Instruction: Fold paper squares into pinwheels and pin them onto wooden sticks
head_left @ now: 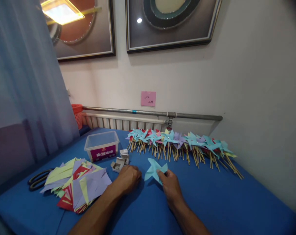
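My right hand (171, 186) pinches a light blue paper pinwheel (152, 170) at its middle, thumb on top, with the folded blades spread to the left. No stick shows on this pinwheel. Just left of it, my left hand (129, 179) is closed with its fingers curled down near the blue cloth; whatever they hold, if anything, is hidden. Beside that hand stand small open cardboard boxes (117, 164), one with tiny shiny pieces inside. A heap of cut paper sheets (89, 186) in purple, yellow and red lies left of my left forearm.
Finished pinwheels on sticks (168, 138) lie in a long row at the back. A clear plastic tub (101, 146) stands behind the paper heap, and black-handled scissors (38, 179) lie at its left. Pipes (148, 112) and a red basket (77, 116) are along the wall.
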`<control>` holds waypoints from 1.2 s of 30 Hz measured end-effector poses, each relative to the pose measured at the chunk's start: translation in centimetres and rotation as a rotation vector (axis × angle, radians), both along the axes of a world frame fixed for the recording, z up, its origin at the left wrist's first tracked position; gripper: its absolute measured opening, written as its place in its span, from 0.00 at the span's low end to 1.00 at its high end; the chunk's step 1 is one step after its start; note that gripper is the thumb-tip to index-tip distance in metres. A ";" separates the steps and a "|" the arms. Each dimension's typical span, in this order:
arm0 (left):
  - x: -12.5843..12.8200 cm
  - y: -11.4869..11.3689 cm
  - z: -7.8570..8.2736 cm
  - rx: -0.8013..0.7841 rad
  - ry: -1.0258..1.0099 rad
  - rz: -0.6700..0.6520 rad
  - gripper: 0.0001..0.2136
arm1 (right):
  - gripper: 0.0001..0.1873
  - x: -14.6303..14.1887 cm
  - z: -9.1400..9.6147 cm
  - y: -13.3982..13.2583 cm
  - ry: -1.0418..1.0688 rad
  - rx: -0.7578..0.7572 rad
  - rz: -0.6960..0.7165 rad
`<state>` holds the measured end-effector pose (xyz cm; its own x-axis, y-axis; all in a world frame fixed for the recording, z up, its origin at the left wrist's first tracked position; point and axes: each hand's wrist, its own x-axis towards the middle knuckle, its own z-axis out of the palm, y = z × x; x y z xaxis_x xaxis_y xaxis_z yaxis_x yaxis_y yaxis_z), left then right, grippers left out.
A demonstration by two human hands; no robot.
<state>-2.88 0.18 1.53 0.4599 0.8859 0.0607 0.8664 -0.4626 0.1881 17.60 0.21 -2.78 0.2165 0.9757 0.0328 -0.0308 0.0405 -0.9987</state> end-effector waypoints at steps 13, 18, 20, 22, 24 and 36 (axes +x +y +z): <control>0.2 -0.1 -0.2 0.040 0.070 0.011 0.08 | 0.17 -0.2 1.0 -0.8 0.005 0.014 0.004; 0.3 -0.2 -0.2 0.036 0.071 -0.003 0.09 | 0.18 -0.1 1.2 -0.8 0.004 -0.004 0.017; 0.3 -0.2 -0.1 0.032 0.060 0.009 0.09 | 0.18 0.0 1.1 -0.8 0.005 -0.007 0.013; 0.2 -0.2 0.0 0.013 0.031 0.020 0.09 | 0.19 0.1 1.1 -0.7 0.003 -0.003 0.004; 0.1 -0.1 0.0 -0.012 -0.005 0.022 0.09 | 0.19 0.2 1.0 -0.6 0.001 0.003 -0.002; 0.3 0.0 -0.8 -0.012 -0.128 0.005 0.07 | 0.19 0.8 0.4 0.0 0.001 0.013 -0.043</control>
<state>-2.58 0.18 0.74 0.4444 0.8893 0.1080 0.8372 -0.4552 0.3031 18.36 0.16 -2.39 0.2583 0.9650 0.0456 -0.0301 0.0552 -0.9980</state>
